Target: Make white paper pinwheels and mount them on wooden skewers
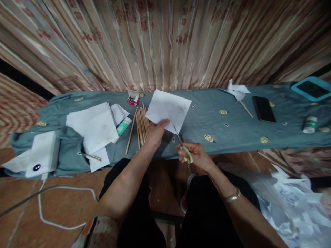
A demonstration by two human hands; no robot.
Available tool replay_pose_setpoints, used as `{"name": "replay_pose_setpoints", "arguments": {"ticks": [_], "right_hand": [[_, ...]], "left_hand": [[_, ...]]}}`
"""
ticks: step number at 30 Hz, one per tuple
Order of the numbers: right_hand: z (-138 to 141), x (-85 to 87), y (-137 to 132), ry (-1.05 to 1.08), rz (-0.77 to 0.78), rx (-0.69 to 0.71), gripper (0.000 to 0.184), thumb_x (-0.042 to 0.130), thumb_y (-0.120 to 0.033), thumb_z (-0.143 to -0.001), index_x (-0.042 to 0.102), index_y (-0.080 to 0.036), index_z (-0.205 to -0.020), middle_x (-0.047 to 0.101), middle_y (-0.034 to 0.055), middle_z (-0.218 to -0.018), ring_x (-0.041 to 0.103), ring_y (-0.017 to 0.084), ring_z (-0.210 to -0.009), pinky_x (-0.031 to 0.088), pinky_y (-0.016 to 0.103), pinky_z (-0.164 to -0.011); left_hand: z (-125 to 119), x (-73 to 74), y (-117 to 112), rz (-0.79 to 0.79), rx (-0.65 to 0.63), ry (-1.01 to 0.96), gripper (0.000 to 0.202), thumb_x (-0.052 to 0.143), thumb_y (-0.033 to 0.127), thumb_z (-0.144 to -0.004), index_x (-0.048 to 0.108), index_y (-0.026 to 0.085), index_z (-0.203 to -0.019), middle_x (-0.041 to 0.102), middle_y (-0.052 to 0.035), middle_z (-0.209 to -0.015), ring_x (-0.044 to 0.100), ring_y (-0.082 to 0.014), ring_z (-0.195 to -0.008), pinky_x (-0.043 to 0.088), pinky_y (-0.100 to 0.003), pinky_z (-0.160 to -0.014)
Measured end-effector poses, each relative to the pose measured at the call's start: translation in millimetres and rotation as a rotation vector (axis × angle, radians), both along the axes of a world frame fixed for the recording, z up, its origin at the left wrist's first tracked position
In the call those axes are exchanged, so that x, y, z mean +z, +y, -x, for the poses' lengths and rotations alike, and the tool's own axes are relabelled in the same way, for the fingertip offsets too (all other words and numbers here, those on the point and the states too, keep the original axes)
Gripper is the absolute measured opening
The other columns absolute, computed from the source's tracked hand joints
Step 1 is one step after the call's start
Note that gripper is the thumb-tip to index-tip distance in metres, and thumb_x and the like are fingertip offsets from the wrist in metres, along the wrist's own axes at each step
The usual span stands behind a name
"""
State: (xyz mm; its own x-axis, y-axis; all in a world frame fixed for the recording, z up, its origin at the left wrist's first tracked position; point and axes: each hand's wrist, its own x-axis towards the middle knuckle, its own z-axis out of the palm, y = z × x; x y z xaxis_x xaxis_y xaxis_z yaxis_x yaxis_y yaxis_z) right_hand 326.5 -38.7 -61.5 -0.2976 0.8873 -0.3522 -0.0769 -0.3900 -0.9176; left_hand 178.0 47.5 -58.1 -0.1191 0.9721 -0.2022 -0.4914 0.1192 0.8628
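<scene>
My left hand (156, 132) pinches the lower edge of a white sheet of paper (169, 108) and holds it up over the blue-grey cloth (207, 120). My right hand (195, 155) grips green-handled scissors (184, 150); their blades point up toward the paper's lower edge. A bundle of thin wooden sticks (141, 124) lies on the cloth just left of my left hand.
A pile of white paper (94, 125), a green glue tube (123, 126) and a small red box (133, 99) lie at left. A white device (42, 153) sits far left. A black phone (263, 108), a tape roll (309, 124), a turquoise tablet (311, 88) and a paper pinwheel on a stick (238, 93) are at right. Paper scraps (297, 203) cover the floor.
</scene>
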Motion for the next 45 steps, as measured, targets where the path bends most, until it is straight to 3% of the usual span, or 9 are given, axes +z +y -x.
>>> {"name": "replay_pose_setpoints", "arguments": {"ticks": [18,30,37,45], "right_hand": [[-1,-3.0,3,-0.021,0.022,-0.059,0.046,0.085,-0.050,-0.054,0.067,-0.017,-0.082,0.063,-0.0044,-0.054,0.055,0.007,-0.045,0.045,0.019,-0.046],[-4,-11.3,4,-0.032,-0.035,-0.059,0.043,0.083,-0.050,-0.059,0.067,-0.017,-0.084,0.062,-0.0042,-0.055,0.056,0.008,-0.047,0.047,0.020,-0.048],[-3,-3.9,6,-0.053,-0.032,-0.075,0.045,0.083,-0.050,-0.057,0.067,-0.018,-0.083,0.063,-0.0047,-0.057,0.057,0.007,-0.048,0.048,0.020,-0.049],[-2,-3.0,6,-0.065,0.006,-0.101,0.047,0.085,-0.051,-0.052,0.066,-0.017,-0.079,0.061,-0.0051,-0.054,0.055,0.007,-0.045,0.046,0.020,-0.047]], "left_hand": [[-5,2.2,-5,0.078,-0.051,0.013,0.040,0.077,0.020,-0.043,0.062,0.016,-0.080,0.066,0.0016,-0.074,0.058,-0.0142,-0.066,0.045,-0.026,-0.061],[-6,5.2,-10,0.069,-0.100,0.032,0.034,0.077,0.020,-0.046,0.064,0.016,-0.077,0.067,0.0000,-0.077,0.059,-0.0150,-0.070,0.046,-0.028,-0.067],[-8,4.2,-12,0.039,-0.118,0.060,0.028,0.077,0.019,-0.047,0.061,0.016,-0.070,0.067,0.0004,-0.073,0.060,-0.0146,-0.068,0.047,-0.027,-0.067],[-9,4.2,-14,0.061,-0.122,0.066,0.033,0.076,0.020,-0.046,0.062,0.016,-0.075,0.069,-0.0010,-0.077,0.061,-0.0165,-0.072,0.048,-0.029,-0.069]]}}
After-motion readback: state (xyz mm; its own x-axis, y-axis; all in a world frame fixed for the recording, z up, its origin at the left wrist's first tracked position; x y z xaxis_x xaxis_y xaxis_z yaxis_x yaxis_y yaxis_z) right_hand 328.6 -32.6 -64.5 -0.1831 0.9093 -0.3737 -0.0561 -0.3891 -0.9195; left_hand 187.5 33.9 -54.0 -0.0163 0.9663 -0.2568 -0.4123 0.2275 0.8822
